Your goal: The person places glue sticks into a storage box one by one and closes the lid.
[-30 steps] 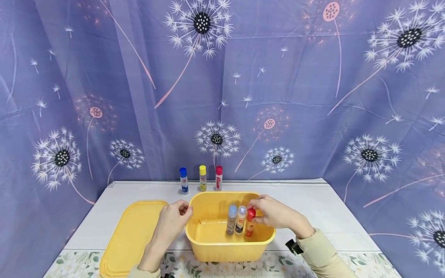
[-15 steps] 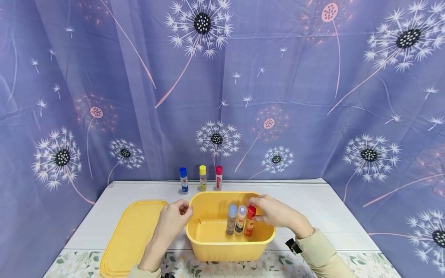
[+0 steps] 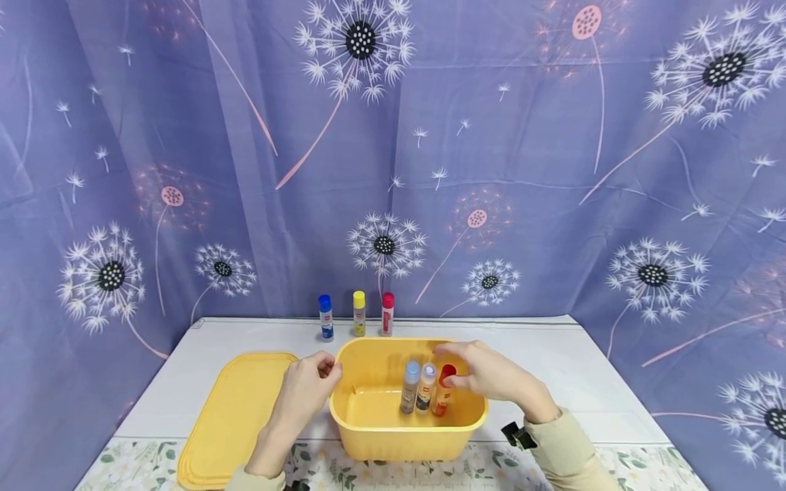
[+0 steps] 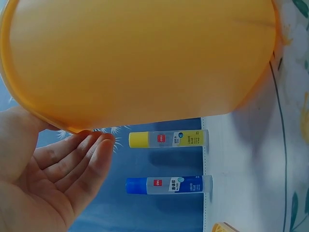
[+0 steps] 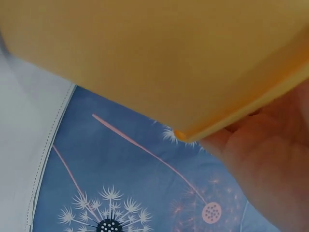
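Observation:
A yellow plastic tub [image 3: 402,443] stands before me. Inside, a glue bottle with a pale blue cap [image 3: 408,389] and one with a clear-white cap [image 3: 425,389] stand side by side. Next to them a red-capped glue bottle [image 3: 441,399] leans to the right. My right hand [image 3: 485,372] reaches over the right rim, its fingers spread apart and its thumb overlapping the red cap; the tub wall hides its fingertips in the right wrist view. At the left rim my left hand [image 3: 307,385] grips the tub, fingers outside and thumb hidden behind the rim [image 4: 53,123].
Behind the tub stand liquid glue bottles with a blue cap [image 3: 326,319], a yellow cap [image 3: 359,315] and a red cap [image 3: 387,315]. The yellow lid [image 3: 230,416] lies flat at the left, partly under my left forearm. A purple dandelion curtain [image 3: 442,259] closes off the back.
My right hand's fingers have spread from around the red-capped glue bottle, whose top has tilted to the right. The left hand stays at the rim.

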Demonstrator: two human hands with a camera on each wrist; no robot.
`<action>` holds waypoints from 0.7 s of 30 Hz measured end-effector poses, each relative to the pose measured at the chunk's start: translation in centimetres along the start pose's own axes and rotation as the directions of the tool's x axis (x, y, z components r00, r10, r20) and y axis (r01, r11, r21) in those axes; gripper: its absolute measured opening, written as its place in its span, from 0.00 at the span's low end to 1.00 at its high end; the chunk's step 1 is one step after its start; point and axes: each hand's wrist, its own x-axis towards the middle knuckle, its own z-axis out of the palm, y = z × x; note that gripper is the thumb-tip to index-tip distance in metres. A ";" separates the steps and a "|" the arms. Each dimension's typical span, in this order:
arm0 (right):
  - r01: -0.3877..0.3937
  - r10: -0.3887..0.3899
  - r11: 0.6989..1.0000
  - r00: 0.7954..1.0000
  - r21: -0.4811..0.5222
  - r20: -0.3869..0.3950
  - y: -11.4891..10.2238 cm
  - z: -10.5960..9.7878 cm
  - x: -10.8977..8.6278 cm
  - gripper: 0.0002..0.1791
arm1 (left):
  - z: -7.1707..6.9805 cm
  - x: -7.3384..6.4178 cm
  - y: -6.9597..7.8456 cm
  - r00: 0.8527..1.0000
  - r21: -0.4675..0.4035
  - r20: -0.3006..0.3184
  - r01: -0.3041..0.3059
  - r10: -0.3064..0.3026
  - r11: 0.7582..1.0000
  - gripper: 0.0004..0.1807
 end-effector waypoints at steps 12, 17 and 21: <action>0.029 -0.039 0.999 0.957 -0.038 -0.286 -0.1 -1.3 -0.6 0.16 | 0.1 0.0 -0.1 1.000 0.008 0.002 -0.029 0.029 1.000 0.04; -0.048 0.036 0.999 0.939 -0.025 -0.343 0.0 -1.6 -1.2 0.16 | -0.1 -0.1 0.1 1.000 0.006 -0.008 -0.017 0.017 1.000 0.05; -0.112 0.108 0.994 0.916 0.014 -0.386 0.4 -1.6 -2.0 0.15 | -0.1 -0.1 0.1 1.000 0.000 -0.010 -0.025 0.025 1.000 0.04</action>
